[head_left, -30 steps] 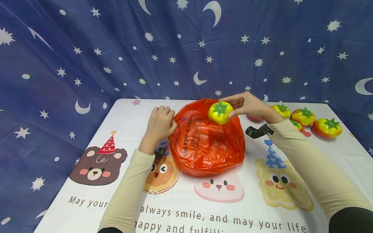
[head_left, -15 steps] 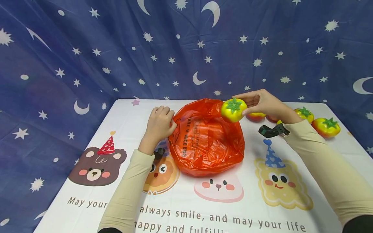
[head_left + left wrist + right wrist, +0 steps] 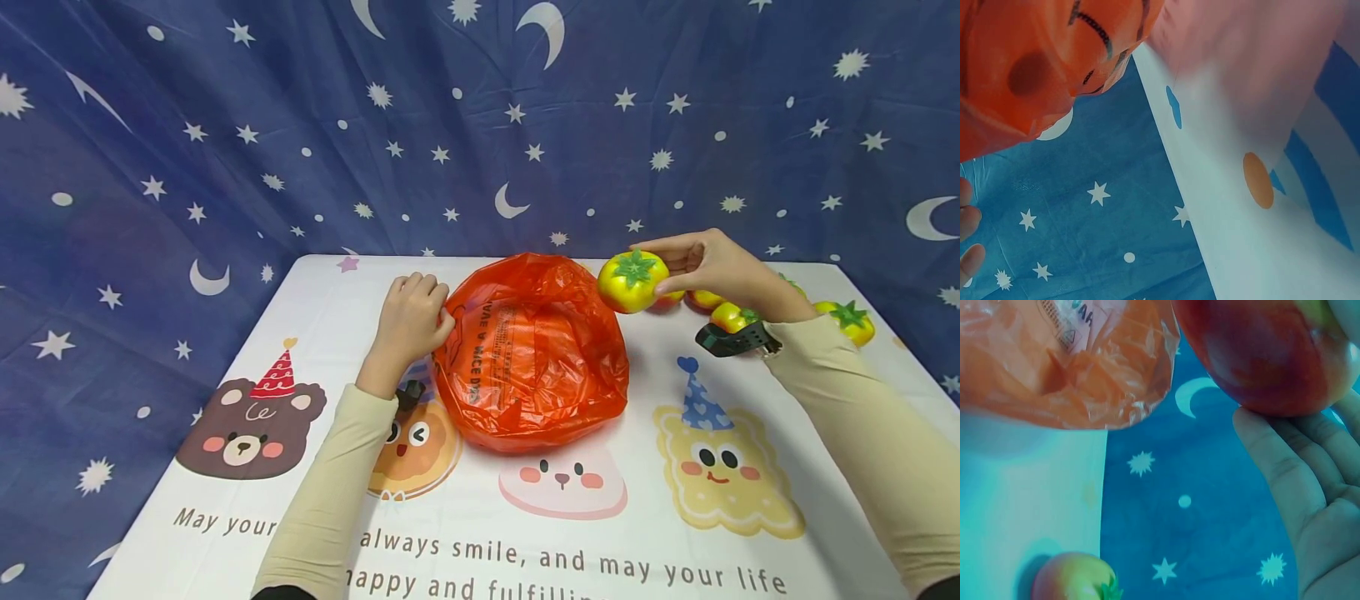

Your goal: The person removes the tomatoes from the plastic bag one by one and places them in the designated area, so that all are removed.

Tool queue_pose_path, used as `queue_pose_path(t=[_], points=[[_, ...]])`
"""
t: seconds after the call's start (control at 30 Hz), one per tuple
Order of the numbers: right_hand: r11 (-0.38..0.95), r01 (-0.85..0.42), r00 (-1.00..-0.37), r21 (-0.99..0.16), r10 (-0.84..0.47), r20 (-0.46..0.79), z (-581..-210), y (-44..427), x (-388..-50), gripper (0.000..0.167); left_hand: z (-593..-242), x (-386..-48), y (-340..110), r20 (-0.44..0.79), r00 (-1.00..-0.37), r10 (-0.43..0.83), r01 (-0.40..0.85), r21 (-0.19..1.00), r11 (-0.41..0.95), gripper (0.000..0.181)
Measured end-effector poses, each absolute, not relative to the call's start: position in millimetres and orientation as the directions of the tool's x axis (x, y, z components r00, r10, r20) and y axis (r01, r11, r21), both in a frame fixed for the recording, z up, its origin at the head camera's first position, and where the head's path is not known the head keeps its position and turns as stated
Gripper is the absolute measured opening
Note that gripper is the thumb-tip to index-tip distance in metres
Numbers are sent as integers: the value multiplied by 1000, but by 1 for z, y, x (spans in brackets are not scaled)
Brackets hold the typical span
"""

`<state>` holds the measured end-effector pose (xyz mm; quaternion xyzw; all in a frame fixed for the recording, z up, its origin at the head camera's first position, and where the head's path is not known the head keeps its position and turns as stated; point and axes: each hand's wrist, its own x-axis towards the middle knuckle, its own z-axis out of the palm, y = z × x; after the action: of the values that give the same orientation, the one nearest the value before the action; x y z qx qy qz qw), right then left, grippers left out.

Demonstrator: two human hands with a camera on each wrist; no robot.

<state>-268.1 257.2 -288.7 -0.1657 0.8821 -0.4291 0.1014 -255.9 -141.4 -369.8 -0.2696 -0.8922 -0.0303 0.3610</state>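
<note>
A red plastic bag (image 3: pixel 547 375) printed with black lettering stands with its mouth spread wide at the middle of the table. At its left rim, my left hand (image 3: pixel 408 325) grips the bag's edge in curled fingers. My right hand (image 3: pixel 716 265) holds a yellow-and-red tomato (image 3: pixel 628 285) with a green star-shaped stem top, just outside the bag's right rim. In the right wrist view, fingers (image 3: pixel 1279 469) and thumb pinch the tomato's reddish side. The left wrist view shows the bag (image 3: pixel 1016 75) close up and some fingertips (image 3: pixel 969 219).
Several similar tomatoes (image 3: pixel 846 322) lie at the back right of the table, partly hidden by the right hand and forearm. A white cloth (image 3: pixel 637 500) with cartoon prints and words covers the table. Behind its back edge hangs a blue curtain (image 3: pixel 420 125) with stars and moons.
My right hand has moved right with the tomato, from over the bag's mouth to beyond its right rim. My left hand and the bag have stayed about where they were.
</note>
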Motion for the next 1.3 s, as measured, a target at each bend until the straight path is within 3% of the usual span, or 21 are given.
queue_pose_path(t=[1.3], points=[[686,-115,-985,-718,-170,-4,-296,344,-242,55,-371,-257,-141,667,-589,457,501,-143,853,5]])
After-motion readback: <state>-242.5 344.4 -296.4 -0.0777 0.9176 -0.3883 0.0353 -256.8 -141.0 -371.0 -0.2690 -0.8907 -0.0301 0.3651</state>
